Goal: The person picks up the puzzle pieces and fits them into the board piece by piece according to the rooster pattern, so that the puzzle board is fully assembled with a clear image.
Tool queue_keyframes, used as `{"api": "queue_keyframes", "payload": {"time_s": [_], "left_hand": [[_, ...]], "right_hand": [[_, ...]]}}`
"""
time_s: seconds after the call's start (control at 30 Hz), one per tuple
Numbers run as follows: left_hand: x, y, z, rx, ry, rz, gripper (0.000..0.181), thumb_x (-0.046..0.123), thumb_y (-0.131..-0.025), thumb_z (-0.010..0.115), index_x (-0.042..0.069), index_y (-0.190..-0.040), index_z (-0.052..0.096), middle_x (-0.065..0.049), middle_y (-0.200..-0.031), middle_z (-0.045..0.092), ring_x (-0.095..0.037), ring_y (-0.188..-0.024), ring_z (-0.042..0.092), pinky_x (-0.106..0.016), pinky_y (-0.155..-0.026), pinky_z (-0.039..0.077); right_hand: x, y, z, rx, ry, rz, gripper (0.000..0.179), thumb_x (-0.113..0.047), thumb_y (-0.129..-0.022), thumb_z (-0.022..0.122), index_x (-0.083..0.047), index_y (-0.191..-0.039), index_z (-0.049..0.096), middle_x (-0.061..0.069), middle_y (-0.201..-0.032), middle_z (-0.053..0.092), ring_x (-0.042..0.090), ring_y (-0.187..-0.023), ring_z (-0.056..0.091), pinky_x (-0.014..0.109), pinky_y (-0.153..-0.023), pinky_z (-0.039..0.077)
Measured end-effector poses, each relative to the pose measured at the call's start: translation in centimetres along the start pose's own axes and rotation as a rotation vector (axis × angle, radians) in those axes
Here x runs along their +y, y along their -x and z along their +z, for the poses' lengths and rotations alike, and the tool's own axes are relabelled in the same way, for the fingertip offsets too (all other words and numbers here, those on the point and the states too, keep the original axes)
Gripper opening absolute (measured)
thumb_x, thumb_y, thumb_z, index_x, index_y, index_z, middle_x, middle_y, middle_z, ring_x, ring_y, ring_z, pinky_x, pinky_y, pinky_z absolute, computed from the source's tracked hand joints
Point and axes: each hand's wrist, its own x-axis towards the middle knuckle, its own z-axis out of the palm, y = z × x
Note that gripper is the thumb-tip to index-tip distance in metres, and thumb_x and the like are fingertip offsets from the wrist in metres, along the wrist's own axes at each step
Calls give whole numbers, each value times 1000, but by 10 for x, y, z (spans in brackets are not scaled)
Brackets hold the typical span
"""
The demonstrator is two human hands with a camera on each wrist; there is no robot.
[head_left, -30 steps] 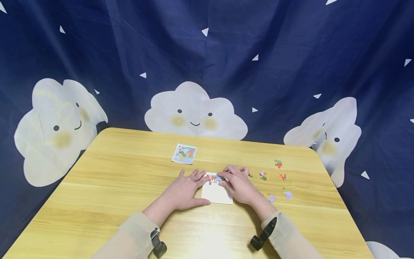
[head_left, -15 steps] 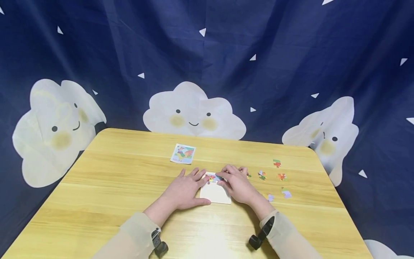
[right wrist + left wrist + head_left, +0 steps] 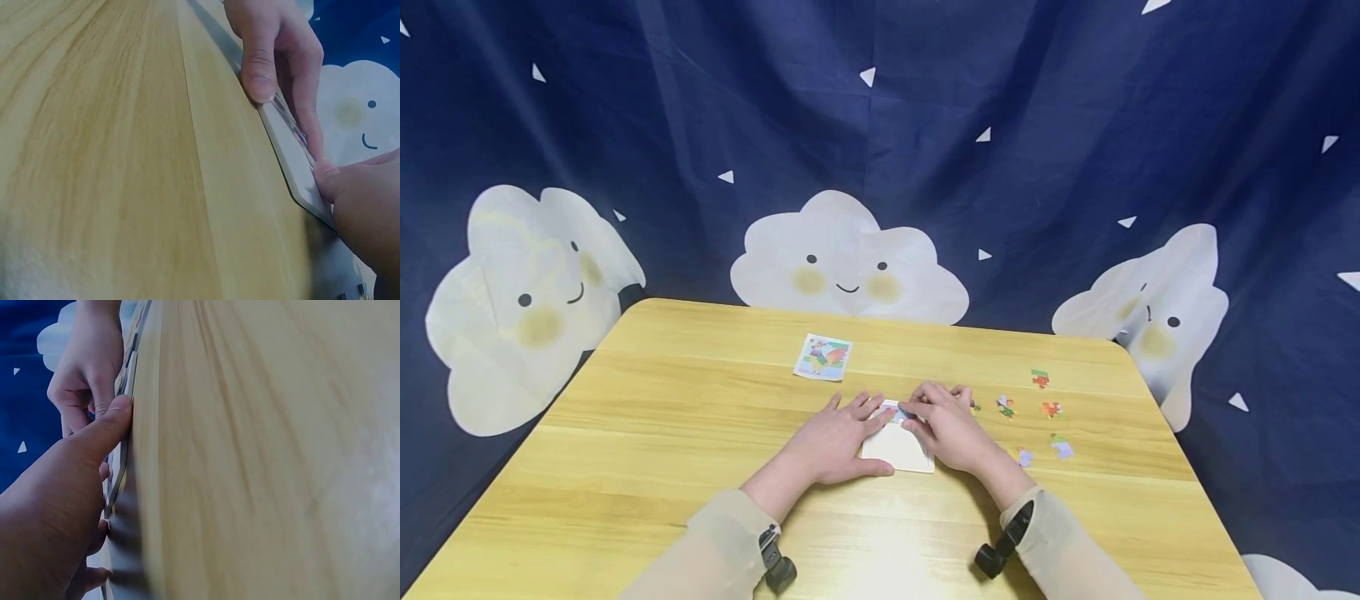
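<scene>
A white puzzle tray [image 3: 897, 452] lies on the table between both hands, with joined jigsaw pieces [image 3: 892, 411] along its far edge. My left hand [image 3: 832, 442] lies across the tray's left side, its index finger stretched over those pieces and its thumb at the near edge. Bent over the far right corner, my right hand [image 3: 953, 432] pinches a bluish jigsaw piece [image 3: 902, 413] between thumb and index finger, mostly covered by the fingers. In the right wrist view the left thumb [image 3: 261, 89] rests on the rim of the tray.
Several loose jigsaw pieces [image 3: 1051, 409] lie spread to the right of the right hand. A square picture card [image 3: 823, 357] lies behind the left hand. Beyond the far edge of the wooden table [image 3: 625, 467] hangs a dark blue curtain [image 3: 700, 100] with clouds.
My left hand has shifted slightly to the right, its index finger now covering more of the joined pieces. The right hand stays at the tray's far right corner. The head view has drifted a little.
</scene>
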Motion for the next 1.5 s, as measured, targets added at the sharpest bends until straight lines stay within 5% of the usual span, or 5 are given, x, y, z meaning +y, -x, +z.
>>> {"api": "queue_keyframes", "payload": {"time_s": [0.27, 0.53, 0.9, 1.5], "left_hand": [[-1, 0, 0, -4, 42, -3, 95, 82, -94, 49, 21, -167, 37, -8, -171, 31, -31, -156, 29, -65, -121, 26], [0, -2, -1, -16, 52, -7, 95, 81, -95, 51, 21, -167, 37, -8, -171, 30, -33, -156, 29, -66, -121, 26], [0, -3, 1, 1, 62, -6, 94, 80, -95, 52, 20, -166, 38, -8, -171, 32, -35, -155, 31, -69, -120, 25], [1, -3, 3, 16, 84, -11, 95, 81, -93, 54, 19, -165, 41, -9, -171, 32, -36, -156, 30, -69, -120, 24]], "right_hand": [[1, -2, 0, 11, -35, 22, 31, -28, -102, 74, -12, -128, 79, -5, -112, 62, 18, -107, 60, 55, -92, 28], [2, -5, -1, 14, -117, 62, 30, -25, -99, 79, -9, -124, 80, -7, -106, 62, 11, -89, 57, 52, -87, 24], [2, -6, -2, 10, -90, 43, 29, -25, -99, 78, -11, -124, 81, -7, -105, 60, 9, -86, 55, 52, -87, 24], [14, 7, -28, -68, -141, 36, 30, -22, -104, 71, -10, -131, 76, -1, -121, 63, 16, -108, 63, 52, -91, 22]]}}
